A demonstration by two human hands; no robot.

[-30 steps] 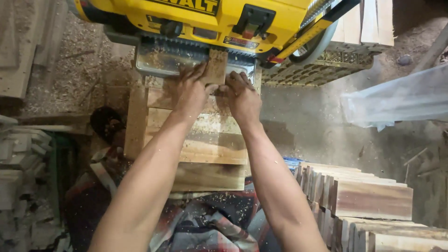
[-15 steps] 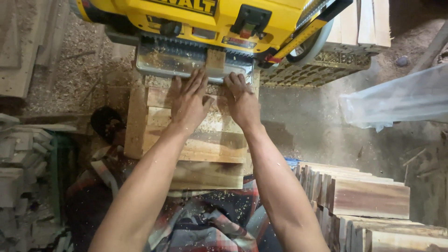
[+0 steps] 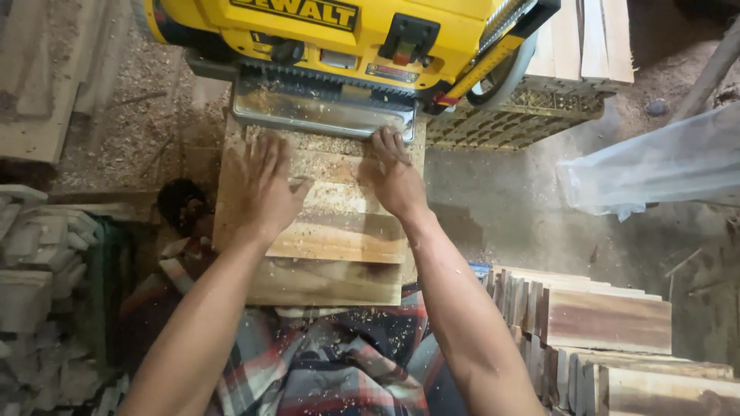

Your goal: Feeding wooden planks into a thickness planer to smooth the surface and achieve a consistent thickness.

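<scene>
Both hands lie flat and open on the stack of wooden boards (image 3: 324,223) in front of me, holding nothing. Left hand (image 3: 266,189) rests palm down with fingers spread on the sawdust-strewn top board, fingertips pointing at the metal infeed table (image 3: 324,108) of the yellow thickness planer (image 3: 339,38). Right hand (image 3: 397,173) sits closer in, its fingertips right at the edge of that table, just below the machine's mouth.

That closeness is the worry, I judge: if the right fingers creep forward, they could reach the opening. Loose shavings under my palms could let a hand slip toward it too. Whether a board sits inside the machine, I cannot tell.

Forearms run nearly straight out from my body, angled slightly inward, wrists low. More boards (image 3: 601,323) stand on edge to my right, well apart from both hands.
</scene>
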